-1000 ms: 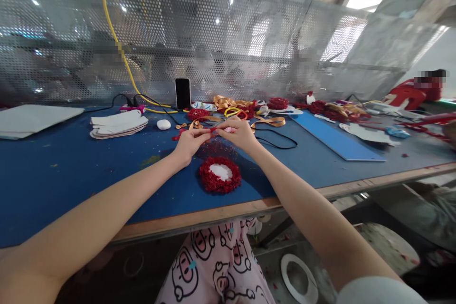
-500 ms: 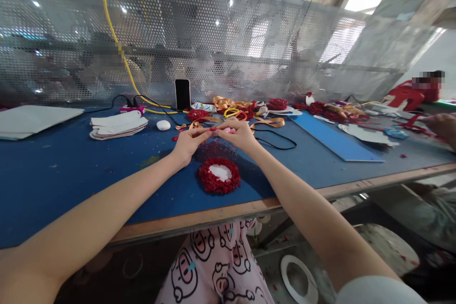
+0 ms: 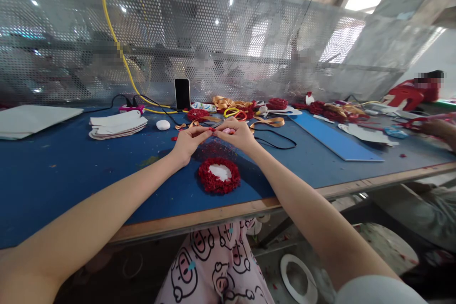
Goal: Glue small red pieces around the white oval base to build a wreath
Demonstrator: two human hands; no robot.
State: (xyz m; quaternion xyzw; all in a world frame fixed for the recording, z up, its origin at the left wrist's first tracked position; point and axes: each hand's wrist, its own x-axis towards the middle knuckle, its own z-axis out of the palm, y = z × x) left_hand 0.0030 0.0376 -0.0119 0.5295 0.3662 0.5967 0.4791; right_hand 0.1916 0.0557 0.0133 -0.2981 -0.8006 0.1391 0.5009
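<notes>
My left hand (image 3: 189,145) and my right hand (image 3: 238,134) meet over the table, fingertips pinched together on a small red piece (image 3: 213,130). What kind of piece it is, I cannot make out; the fingers cover most of it. Below the hands, apart from them, a red fuzzy ring (image 3: 234,178) with a white middle lies on the blue tabletop. Just behind the hands are yellow-handled scissors (image 3: 232,112), partly hidden, and a curl of gold ribbon (image 3: 269,122).
A phone (image 3: 183,94) stands upright at the back. White sheets (image 3: 117,126) and a white oval object (image 3: 163,125) lie to the left. On the right are a blue board (image 3: 335,137) and another person's hand (image 3: 436,128). The wooden table edge (image 3: 203,218) runs in front.
My hands stay nearly in place, with slight finger movement at the red piece. At the far right, the other person's hand has shifted with red material.
</notes>
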